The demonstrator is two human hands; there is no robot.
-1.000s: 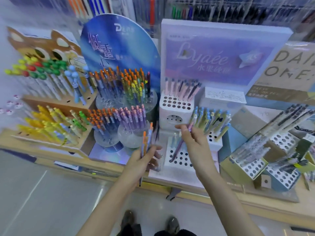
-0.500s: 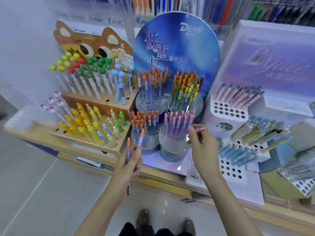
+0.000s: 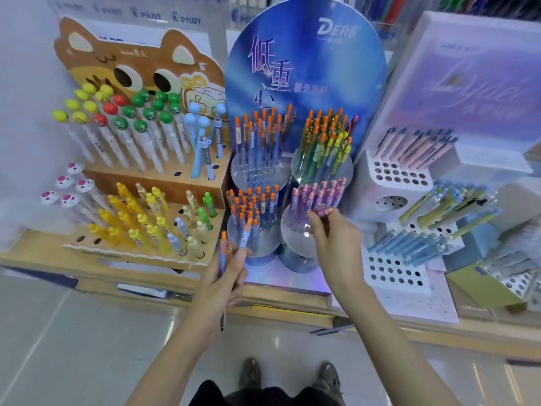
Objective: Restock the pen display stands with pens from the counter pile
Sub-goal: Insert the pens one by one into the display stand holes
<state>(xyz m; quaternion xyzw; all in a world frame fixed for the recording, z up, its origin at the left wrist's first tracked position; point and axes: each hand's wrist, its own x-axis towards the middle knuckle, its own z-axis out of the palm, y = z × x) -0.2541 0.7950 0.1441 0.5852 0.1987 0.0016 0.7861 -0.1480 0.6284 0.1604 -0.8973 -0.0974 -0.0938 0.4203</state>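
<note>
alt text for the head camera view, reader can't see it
A person's right hand pinches a purple pen beside the purple pens in a blue display stand, while the left hand grips a few orange-topped pens. A cat-themed stand and a white stand flank it.

Arms outstretched, left hand (image 3: 227, 278) and right hand (image 3: 335, 241) both gripping.

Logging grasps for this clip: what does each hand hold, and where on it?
Left hand grips a few orange-topped pens round their barrels; right hand pinches a purple pen near its top end.
</note>
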